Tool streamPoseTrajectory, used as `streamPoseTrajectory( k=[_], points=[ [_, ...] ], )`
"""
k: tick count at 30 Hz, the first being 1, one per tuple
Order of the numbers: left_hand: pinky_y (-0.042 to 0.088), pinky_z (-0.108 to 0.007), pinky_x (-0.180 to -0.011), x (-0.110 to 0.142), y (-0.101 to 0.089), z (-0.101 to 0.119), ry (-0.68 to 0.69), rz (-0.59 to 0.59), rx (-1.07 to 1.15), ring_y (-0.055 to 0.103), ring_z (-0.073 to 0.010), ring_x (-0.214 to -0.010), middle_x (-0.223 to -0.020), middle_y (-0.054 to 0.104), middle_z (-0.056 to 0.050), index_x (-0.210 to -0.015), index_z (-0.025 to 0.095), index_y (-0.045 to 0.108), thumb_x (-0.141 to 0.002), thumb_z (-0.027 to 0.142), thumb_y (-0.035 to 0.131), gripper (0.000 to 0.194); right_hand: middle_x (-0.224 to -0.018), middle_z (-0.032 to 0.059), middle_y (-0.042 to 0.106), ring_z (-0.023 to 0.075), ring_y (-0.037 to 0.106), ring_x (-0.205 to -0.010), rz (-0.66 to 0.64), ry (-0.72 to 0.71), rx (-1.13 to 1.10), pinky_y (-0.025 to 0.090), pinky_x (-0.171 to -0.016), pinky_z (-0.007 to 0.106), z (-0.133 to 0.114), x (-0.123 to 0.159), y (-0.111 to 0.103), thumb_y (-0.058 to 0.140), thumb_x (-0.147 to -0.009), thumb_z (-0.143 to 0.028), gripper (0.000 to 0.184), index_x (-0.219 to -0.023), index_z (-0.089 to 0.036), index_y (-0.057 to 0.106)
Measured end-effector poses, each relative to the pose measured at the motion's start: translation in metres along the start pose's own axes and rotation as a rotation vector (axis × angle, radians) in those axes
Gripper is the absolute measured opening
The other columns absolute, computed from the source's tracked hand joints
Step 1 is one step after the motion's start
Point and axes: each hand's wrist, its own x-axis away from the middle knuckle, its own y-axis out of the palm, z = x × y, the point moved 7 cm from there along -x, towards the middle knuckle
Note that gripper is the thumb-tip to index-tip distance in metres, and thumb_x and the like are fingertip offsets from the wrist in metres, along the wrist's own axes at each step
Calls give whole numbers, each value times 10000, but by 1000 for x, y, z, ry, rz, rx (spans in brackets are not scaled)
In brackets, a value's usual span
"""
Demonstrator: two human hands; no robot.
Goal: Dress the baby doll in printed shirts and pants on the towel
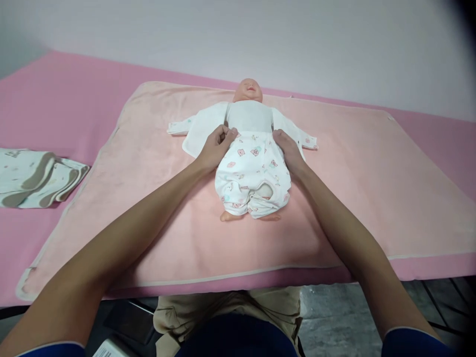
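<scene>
A baby doll (248, 91) lies on its back, head away from me, feet poking out toward me. It wears white baby pants (253, 163) with small pink and green prints, which have an opening at the crotch. Under its arms a white baby jacket (206, 126) is spread open, and a plain white layer (250, 116) covers the chest. My left hand (217, 146) pinches the pants' waistband at the doll's left-hand side in view. On the opposite side, my right hand (289, 148) grips the same waistband, its fingers partly hidden.
A peach blanket (167, 238) with pale edging lies beneath the doll on a pink-covered table (82, 94). Folded printed cloths (37, 178) sit at the far left. A pale wall (297, 44) rises behind the table.
</scene>
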Motion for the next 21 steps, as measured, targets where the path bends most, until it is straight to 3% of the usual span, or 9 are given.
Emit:
streamPoseTrajectory(
  k=[3, 6, 9, 11, 14, 16, 18, 21],
  points=[
    [534, -403, -850, -7, -3, 31, 269, -104, -297, 622, -235, -911, -950, 614, -67, -941, 230, 589, -949, 791, 714, 575, -859, 23, 613, 212, 549, -826, -60, -274, 431, 490, -849, 388, -34, -2, 3, 629, -1018, -783, 546, -905, -249, 625],
    [506, -418, -830, -16, 0, 45, 371, -227, -430, 607, -244, -857, -871, 592, -54, -968, 235, 593, -1030, 721, 642, 493, -771, 3, 539, 194, 482, -748, -56, -337, 599, 434, -782, 364, -49, -8, 12, 539, -1089, -730, 516, -920, -248, 609],
    [456, -385, -761, -26, -7, 34, 288, -149, -379, 559, -212, -747, -744, 510, -6, -977, 245, 561, -1070, 691, 599, 457, -728, -8, 478, 185, 450, -728, 75, -251, 560, 411, -746, 347, -37, -20, 7, 587, -1048, -769, 566, -832, -246, 552],
    [426, -367, -739, -26, -13, 16, 207, -43, -310, 527, -191, -728, -743, 497, 2, -943, 242, 528, -1073, 698, 591, 478, -713, -8, 445, 180, 428, -720, 141, -129, 461, 413, -734, 345, -14, -26, -2, 650, -979, -820, 651, -736, -244, 469],
    [403, -351, -721, -20, -15, -7, 97, 3, -233, 496, -175, -734, -786, 516, -5, -907, 234, 491, -1090, 681, 568, 489, -682, -9, 426, 195, 431, -692, 77, 118, 160, 447, -709, 361, 31, -29, -5, 697, -906, -854, 669, -720, -257, 459],
    [396, -347, -711, -20, -14, -7, 75, -17, -229, 481, -174, -731, -797, 524, -10, -916, 237, 490, -1107, 651, 547, 460, -686, -1, 461, 217, 463, -691, 19, 204, -47, 475, -703, 382, 44, -28, -2, 690, -902, -827, 606, -764, -263, 519],
    [401, -353, -723, -24, -10, 7, 146, -56, -292, 475, -179, -737, -817, 548, -21, -921, 237, 503, -1100, 631, 573, 438, -702, 1, 478, 217, 470, -697, -3, 160, -95, 472, -706, 380, 35, -29, -1, 705, -904, -754, 539, -773, -259, 539],
    [420, -371, -773, -33, -1, 34, 324, -152, -417, 489, -190, -772, -862, 569, -37, -894, 229, 520, -1059, 634, 644, 455, -746, -5, 505, 190, 467, -732, -11, -85, 188, 426, -736, 351, -8, -32, 0, 758, -937, -615, 449, -786, -240, 562]
  ],
)
